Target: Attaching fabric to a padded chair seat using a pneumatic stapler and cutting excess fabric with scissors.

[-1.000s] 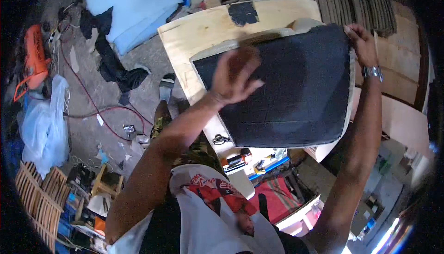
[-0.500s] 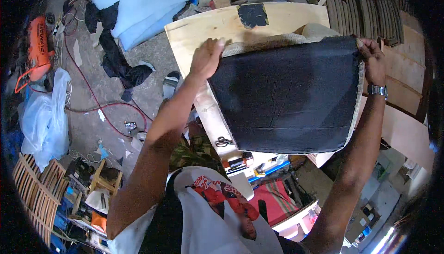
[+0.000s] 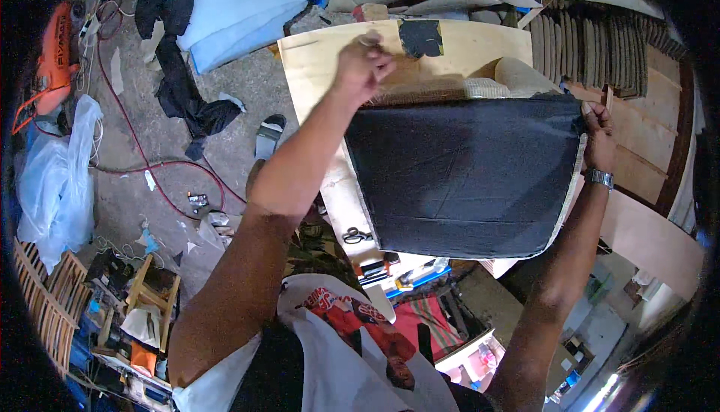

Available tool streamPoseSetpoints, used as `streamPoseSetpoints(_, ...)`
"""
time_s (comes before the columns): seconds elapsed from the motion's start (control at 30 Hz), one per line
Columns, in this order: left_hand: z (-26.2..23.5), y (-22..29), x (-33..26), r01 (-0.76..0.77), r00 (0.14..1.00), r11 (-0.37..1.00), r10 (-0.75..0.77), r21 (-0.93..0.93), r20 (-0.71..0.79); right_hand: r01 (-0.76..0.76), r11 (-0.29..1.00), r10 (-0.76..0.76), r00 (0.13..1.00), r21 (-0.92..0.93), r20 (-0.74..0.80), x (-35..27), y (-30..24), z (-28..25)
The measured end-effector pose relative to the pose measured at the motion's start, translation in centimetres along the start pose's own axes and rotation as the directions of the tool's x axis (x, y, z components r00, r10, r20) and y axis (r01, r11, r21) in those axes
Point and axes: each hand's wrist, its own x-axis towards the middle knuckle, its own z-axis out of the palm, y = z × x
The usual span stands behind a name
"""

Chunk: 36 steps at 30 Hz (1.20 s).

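1. A large black fabric panel (image 3: 465, 175) lies spread over a pale plywood desk (image 3: 322, 74), covering most of the desk's middle and right part.
2. The left hand (image 3: 362, 65) is closed in a loose fist with its fingers pinched together, raised over the bare wood just beyond the panel's far left corner; whether it grips the cloth edge cannot be told.
3. The right hand (image 3: 598, 138) is closed on the panel's far right corner, holding the edge where a light backing shows beneath the black.
4. The panel's far edge runs nearly straight between the two hands; its near edge curves and overhangs the desk toward the person.
5. A tan woven piece (image 3: 517, 78) sticks out from under the far edge, and a small black patch (image 3: 420, 37) lies alone on the wood near the desk's far rim.
6. Scissors (image 3: 357, 235) rest on the narrow bare strip of desk left of the panel's near corner.
7. Left of the desk the concrete floor (image 3: 150, 187) has open room, crossed by a red cable (image 3: 161, 166), with dark cloth scraps (image 3: 184, 97) and a sandal (image 3: 267, 136) close to the desk's left edge.
8. A blue sheet (image 3: 240, 3) lies at the far left; stacked wooden boards (image 3: 637, 127) crowd the right side.
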Motion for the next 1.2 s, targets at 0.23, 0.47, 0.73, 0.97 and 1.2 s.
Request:
streamPoseSetpoints(0.23, -14.1, 20.2, -7.9, 0.535, 0.832, 0.800, -0.555, 0.272, -0.004, -0.010, 0.998, 0.009, 1.000, -0.062, -0.019, 0.0, -0.6, 0.2)
streamPoseSetpoints(0.47, -26.2, 16.8, -31.3, 0.270, 0.807, -0.956, 0.162, 0.112, -0.567, 0.006, 0.993, -0.009, 1.000, -0.120, -0.019, 0.9, 0.5, 0.7)
streamPoseSetpoints(0.73, -4.7, 6.9, -4.3, -0.489, 0.872, -0.299, -0.181, 0.819, 0.454, 0.010, 0.997, -0.013, 0.999, -0.076, -0.035, 2.0, 1.1, -0.5)
streamPoseSetpoints(0.97, -13.3, 6.8, 0.2, -0.348, 0.749, -0.631, -0.632, 0.693, -0.199, 0.005, 0.999, -0.007, 1.000, -0.042, -0.027, 1.4, -0.3, 1.6)
streamPoseSetpoints(1.2, -10.9, 8.8, -6.8, -0.035, 0.971, 0.414, -0.200, 0.910, 0.128, 0.024, 0.994, -0.030, 0.997, -0.104, -0.065, 1.7, -0.7, 1.9)
